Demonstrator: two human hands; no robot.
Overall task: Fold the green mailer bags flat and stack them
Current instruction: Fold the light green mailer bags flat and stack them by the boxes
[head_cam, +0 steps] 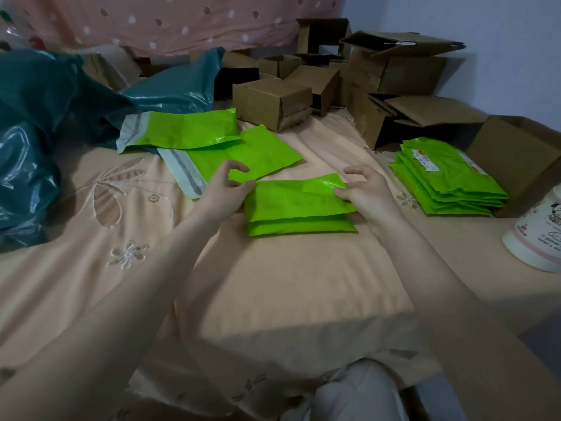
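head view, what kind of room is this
Probably a bedroom used for packing parcels at home: a bed sheet with embroidered flowers as the work surface, a heap of cardboard boxes, and a stack of folded green mailers.

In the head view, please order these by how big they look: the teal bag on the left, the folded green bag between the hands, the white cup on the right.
1. Teal bag, clearly largest.
2. Folded green bag.
3. White cup, though the frame edge cuts it, so this rank is unsure.

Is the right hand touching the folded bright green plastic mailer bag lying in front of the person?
Touching. The head view shows the right hand pinching the folded bright green plastic mailer bag's right edge.
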